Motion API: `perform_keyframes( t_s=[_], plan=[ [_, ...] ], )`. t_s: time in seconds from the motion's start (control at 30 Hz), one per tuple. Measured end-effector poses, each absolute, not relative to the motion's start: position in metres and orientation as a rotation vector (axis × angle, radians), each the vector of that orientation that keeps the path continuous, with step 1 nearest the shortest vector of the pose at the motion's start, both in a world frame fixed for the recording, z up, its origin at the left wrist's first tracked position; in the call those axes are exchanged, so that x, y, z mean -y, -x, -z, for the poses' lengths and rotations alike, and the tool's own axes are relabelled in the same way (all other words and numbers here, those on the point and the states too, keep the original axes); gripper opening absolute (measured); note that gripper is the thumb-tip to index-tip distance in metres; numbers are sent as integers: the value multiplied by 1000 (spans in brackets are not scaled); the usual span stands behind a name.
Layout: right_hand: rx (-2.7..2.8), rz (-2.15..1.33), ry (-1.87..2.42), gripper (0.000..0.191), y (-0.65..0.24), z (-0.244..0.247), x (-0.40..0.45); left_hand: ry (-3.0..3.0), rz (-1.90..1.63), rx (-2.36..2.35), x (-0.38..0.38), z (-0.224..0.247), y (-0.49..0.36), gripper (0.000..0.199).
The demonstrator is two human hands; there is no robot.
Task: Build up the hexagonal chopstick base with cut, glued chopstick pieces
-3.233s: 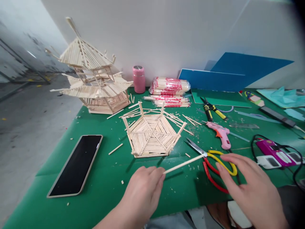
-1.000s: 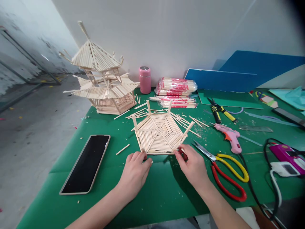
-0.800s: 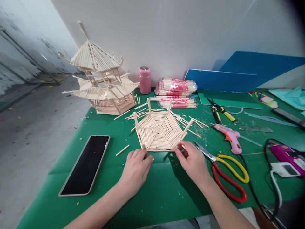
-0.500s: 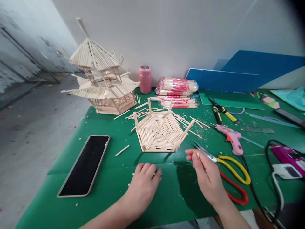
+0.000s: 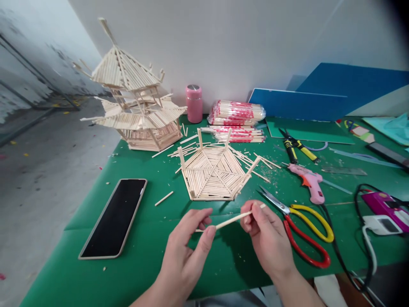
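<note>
A thin pale wooden stick [image 5: 232, 221] runs between my hands above the green table, in front of a hexagonal stick platform [image 5: 214, 175] with upright posts at its corners. My right hand [image 5: 266, 238] pinches the stick near its right end. Around the other end, the thumb and fingers of my left hand [image 5: 188, 247] are curled, with the stick passing behind the thumb. Scissors [image 5: 287, 209] with red and yellow handles lie just right of my right hand.
A tiered stick pagoda [image 5: 137, 102] stands at the back left, beside a pink bottle [image 5: 194, 103] and wrapped stick bundles [image 5: 236, 115]. A phone [image 5: 115, 217] lies left. Pliers [image 5: 295, 147], a pink glue gun [image 5: 308, 181] and cables are on the right.
My left hand has lifted off the table and turned, its thumb now against the stick. My right hand has moved slightly left, and the stick now shows lengthwise between both hands.
</note>
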State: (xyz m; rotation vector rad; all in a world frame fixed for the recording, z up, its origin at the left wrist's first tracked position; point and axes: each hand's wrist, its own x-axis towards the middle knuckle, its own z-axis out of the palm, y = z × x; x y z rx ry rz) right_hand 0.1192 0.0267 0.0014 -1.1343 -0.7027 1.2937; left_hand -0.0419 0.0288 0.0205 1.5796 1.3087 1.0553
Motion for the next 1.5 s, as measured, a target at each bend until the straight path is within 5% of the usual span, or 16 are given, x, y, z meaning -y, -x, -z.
perform_keyframes(
  t_s=[0.17, 0.4, 0.57, 0.8, 0.97, 1.2, 1.5],
  plan=[
    [549, -1363, 1049, 22, -109, -2, -20, -777, -977, -1229, -24, -10, 24, 29],
    [523, -1413, 1025, 18, -102, 6, -11, -522, -1119, -1062, -22, -8, 8, 20],
    [824, -1311, 1191, 16, -112, 9, -6, -628, -1193, -1139, -22, -4, 20, 14],
    [1839, -602, 1241, 20, -128, 0, -11, -1022, -1158, -1132, -21, -5, 26, 6],
    [2013, -457, 1209, 17, -129, -5, -18, -1290, -1061, -1136, -22, -7, 29, 12],
    [1314, -502, 1500, 8, -153, -6, -26, -1606, -1134, -1470, -33, 4, 67, 25],
    [849, -1085, 1745, 33, -149, 33, -34, -1688, -938, -1618, -76, 27, 89, 48]
  ],
)
